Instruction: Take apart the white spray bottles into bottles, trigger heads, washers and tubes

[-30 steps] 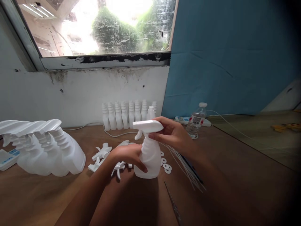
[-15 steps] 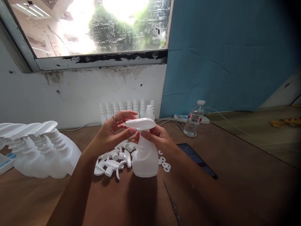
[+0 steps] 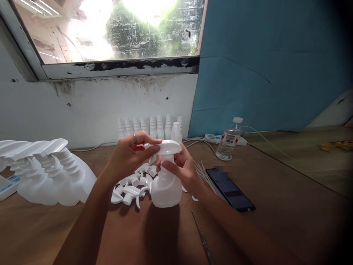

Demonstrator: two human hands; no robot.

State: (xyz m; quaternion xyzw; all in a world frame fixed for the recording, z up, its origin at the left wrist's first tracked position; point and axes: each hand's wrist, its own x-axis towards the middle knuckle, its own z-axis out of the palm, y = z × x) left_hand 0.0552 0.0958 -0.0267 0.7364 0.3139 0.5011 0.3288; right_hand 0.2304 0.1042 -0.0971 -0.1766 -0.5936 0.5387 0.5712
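A translucent white spray bottle (image 3: 166, 189) stands upright on the brown table, with a white spray head (image 3: 169, 147) on its neck. My left hand (image 3: 135, 149), a ring on one finger, pinches the nozzle end of the spray head between thumb and fingers. My right hand (image 3: 182, 165) is wrapped round the bottle's neck just under the head. Loose white sprayer parts (image 3: 134, 191) lie in a pile left of the bottle. A few white rings (image 3: 194, 198) show partly behind my right forearm.
Bottles with spray heads (image 3: 55, 180) stand at the left. More bottles (image 3: 153, 127) line the wall. A phone (image 3: 231, 189), thin white tubes (image 3: 202, 171), a water bottle (image 3: 228, 141) and a power strip (image 3: 212, 137) are on the right. A pointed metal tool (image 3: 202, 235) lies in front.
The bottle has shifted slightly left. My left fingers have closed on the nozzle end, and my right hand has moved down around the neck. White tubes now show beside the phone, whose screen is brighter.
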